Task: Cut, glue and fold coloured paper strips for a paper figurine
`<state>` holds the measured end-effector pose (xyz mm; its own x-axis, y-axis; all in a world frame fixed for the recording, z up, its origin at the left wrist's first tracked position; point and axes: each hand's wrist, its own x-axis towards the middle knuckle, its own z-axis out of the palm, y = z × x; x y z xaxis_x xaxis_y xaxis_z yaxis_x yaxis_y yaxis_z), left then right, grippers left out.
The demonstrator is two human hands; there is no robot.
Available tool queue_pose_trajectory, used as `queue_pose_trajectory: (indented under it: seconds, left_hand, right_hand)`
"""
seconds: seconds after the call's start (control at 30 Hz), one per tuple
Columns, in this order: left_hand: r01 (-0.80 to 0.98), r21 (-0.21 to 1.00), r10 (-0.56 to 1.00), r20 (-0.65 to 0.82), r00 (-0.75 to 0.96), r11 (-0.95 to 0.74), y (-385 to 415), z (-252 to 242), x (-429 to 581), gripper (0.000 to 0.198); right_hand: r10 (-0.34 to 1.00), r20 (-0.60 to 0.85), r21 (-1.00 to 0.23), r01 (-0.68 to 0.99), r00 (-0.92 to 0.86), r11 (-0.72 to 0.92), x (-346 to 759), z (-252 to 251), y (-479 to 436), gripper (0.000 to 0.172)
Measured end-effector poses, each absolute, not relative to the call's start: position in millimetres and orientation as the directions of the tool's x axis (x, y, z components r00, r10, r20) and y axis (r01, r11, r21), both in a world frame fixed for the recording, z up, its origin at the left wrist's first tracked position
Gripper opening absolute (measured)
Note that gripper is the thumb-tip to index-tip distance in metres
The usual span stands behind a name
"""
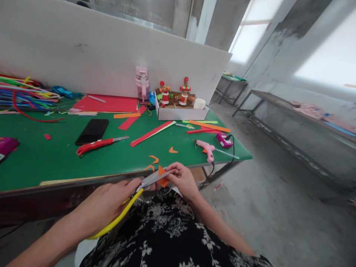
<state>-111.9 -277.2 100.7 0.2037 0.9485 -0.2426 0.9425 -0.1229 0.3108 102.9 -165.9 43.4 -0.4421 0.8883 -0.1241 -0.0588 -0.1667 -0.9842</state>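
My left hand [115, 196] is closed round the handles of a pair of scissors [151, 178], one of them a long yellow loop running back under the wrist. Their blades lie across a small piece of orange paper [162, 181] in front of the table's edge. On the far side, my right hand [182, 180] pinches that paper between thumb and fingers, close to the blade tips. Orange offcuts [154, 159] are scattered on the green tabletop [119, 163] just beyond my hands.
A red-handled knife [96, 145] lies beside a black phone [92, 131]. To the right are a pink glue gun [206, 148] and a purple box [224, 141] with a cord. Behind, a white tray [180, 114] holds two small figures. Coloured sticks [25, 96] are heaped at left.
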Motion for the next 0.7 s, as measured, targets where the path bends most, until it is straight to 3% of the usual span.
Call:
queue_pose_trajectory:
  seconds: [0.7]
  left_hand:
    - [0.936, 0.335, 0.946, -0.256, 0.196, -0.103, -276.7, 106.5, -109.5, 0.036]
  right_hand:
    - [0.894, -0.128, -0.98, -0.085, -0.428, -0.182, 101.8, 44.9, -166.2, 0.025]
